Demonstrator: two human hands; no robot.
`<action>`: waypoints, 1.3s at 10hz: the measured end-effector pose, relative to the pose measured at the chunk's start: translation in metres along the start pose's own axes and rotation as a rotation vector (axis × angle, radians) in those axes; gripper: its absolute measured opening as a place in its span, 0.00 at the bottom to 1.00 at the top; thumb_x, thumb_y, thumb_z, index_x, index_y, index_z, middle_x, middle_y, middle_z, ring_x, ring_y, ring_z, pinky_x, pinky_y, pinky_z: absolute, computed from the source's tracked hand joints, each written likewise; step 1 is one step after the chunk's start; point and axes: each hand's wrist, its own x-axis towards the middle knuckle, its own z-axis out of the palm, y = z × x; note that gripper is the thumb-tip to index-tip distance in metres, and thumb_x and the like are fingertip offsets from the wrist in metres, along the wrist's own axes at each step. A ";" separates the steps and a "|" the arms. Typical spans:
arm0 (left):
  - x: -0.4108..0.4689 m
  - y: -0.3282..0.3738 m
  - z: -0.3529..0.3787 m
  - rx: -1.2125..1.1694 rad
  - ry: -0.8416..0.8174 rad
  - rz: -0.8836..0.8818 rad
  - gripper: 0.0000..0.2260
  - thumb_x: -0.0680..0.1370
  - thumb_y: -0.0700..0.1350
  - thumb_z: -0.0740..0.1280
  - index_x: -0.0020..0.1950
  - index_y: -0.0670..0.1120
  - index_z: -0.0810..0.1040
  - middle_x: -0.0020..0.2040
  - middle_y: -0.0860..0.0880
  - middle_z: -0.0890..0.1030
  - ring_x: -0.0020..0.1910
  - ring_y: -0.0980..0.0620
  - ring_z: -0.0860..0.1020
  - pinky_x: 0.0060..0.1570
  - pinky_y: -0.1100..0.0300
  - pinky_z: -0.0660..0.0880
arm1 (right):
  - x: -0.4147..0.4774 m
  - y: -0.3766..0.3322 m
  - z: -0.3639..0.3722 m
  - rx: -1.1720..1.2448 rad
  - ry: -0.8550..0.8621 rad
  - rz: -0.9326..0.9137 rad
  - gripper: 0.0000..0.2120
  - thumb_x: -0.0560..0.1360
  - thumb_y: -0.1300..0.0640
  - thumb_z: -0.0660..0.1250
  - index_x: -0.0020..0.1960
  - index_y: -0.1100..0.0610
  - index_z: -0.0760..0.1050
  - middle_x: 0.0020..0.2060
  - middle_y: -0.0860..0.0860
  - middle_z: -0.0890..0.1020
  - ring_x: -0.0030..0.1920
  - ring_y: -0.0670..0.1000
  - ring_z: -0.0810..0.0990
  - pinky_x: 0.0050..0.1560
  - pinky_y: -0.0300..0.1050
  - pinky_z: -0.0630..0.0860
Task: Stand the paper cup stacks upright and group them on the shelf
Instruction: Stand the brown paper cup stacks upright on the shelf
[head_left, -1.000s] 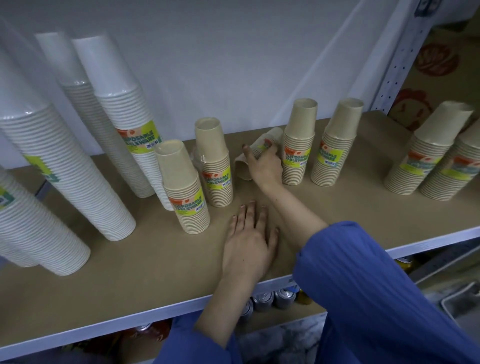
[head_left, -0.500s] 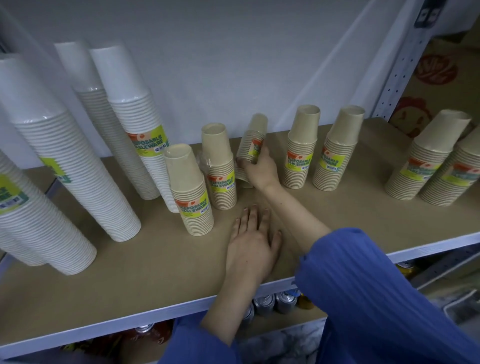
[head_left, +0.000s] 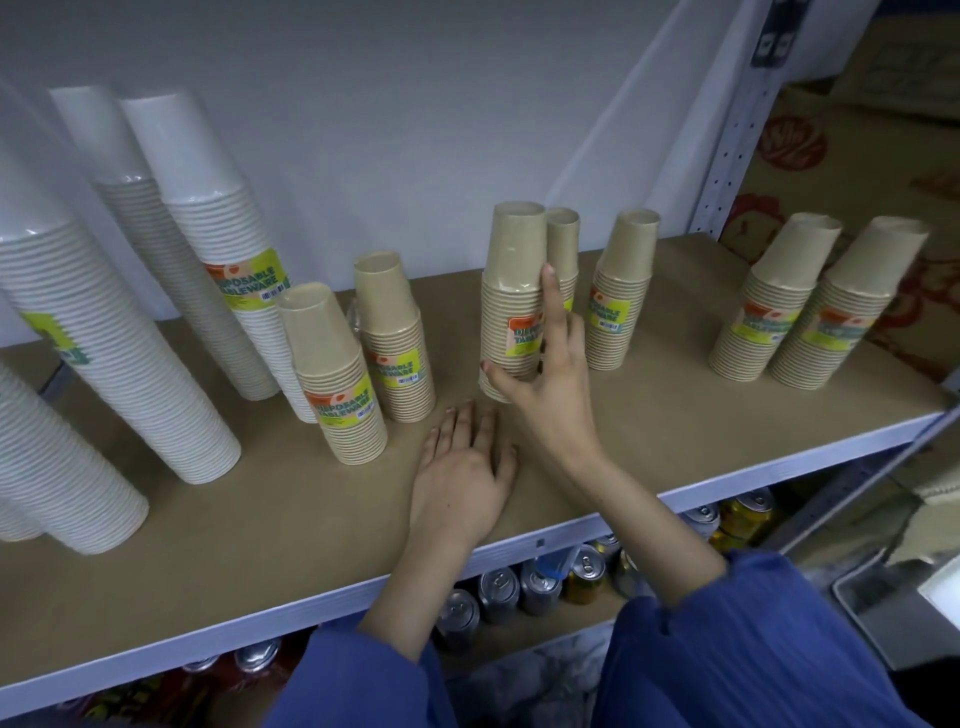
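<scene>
**Q:** What has changed?

**A:** The left hand (head_left: 462, 478) remains flat on the brown shelf board (head_left: 260, 519), fingers straight, holding nothing. A second ago the right hand (head_left: 545, 395) was reaching a short brown paper cup stack with a yellow label (head_left: 511, 291) lying on its side at the back. That stack now stands upright, mid-shelf. The right hand is clamped on it, thumb low on one side and a finger running up the other. By my judgement, righting is complete and only grouping remains.

**Q:** What surrounds it, and what obstructs?

**A:** From the left:
- The tall white paper cup stacks (head_left: 119, 364) are upright.
- Two short brown labelled stacks (head_left: 337, 384) stand close together.
- After a gap comes the held stack. A rear brown stack (head_left: 563, 244) stands directly behind it, whether touching I cannot tell.
- A neighbouring brown stack (head_left: 621, 301) is near on the right.
- A far-right brown pair (head_left: 769, 306) stands well apart.
- Drink cans (head_left: 498, 592) sit on the level below.

The left hand lies in front of the gap, not in it, so a leftward slide looks unobstructed.
</scene>
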 end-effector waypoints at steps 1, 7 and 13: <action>0.001 -0.001 0.001 0.007 -0.001 0.000 0.24 0.80 0.54 0.50 0.75 0.49 0.51 0.77 0.47 0.51 0.76 0.50 0.49 0.73 0.57 0.45 | -0.007 0.011 -0.017 -0.030 0.036 -0.008 0.47 0.65 0.63 0.74 0.67 0.38 0.45 0.54 0.53 0.66 0.48 0.35 0.63 0.51 0.14 0.57; 0.001 -0.001 0.003 0.024 -0.004 -0.005 0.24 0.80 0.54 0.50 0.75 0.49 0.51 0.77 0.47 0.49 0.76 0.50 0.47 0.73 0.56 0.44 | -0.023 0.040 -0.050 -0.039 0.042 0.127 0.48 0.66 0.58 0.75 0.68 0.37 0.42 0.69 0.56 0.68 0.65 0.55 0.71 0.64 0.52 0.71; 0.000 -0.001 0.001 0.017 -0.023 -0.012 0.24 0.80 0.54 0.49 0.75 0.49 0.50 0.77 0.47 0.49 0.76 0.50 0.47 0.73 0.57 0.43 | -0.023 0.042 -0.050 -0.114 -0.056 0.133 0.50 0.68 0.65 0.71 0.65 0.32 0.38 0.71 0.54 0.65 0.66 0.57 0.70 0.63 0.51 0.69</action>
